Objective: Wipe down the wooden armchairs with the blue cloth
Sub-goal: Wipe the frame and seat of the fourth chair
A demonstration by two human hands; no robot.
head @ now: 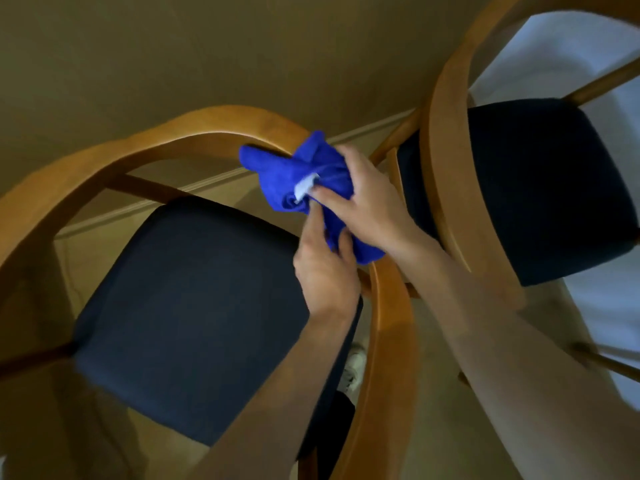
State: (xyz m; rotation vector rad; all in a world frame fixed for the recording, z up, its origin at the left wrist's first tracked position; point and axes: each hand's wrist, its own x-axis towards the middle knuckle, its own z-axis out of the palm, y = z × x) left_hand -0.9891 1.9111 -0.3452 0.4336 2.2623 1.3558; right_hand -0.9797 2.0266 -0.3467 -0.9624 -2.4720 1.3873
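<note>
Both hands, left hand and right hand, clamped on blue cloth, bunched against near armchair rail. Second armchair beside it: wiped or not, can't tell.

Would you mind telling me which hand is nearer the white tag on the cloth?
Right. The right hand has a fingertip beside the white tag on the blue cloth; the left hand grips lower.

Right armchair stands just beside the left armchair's rail; narrow gap
</note>
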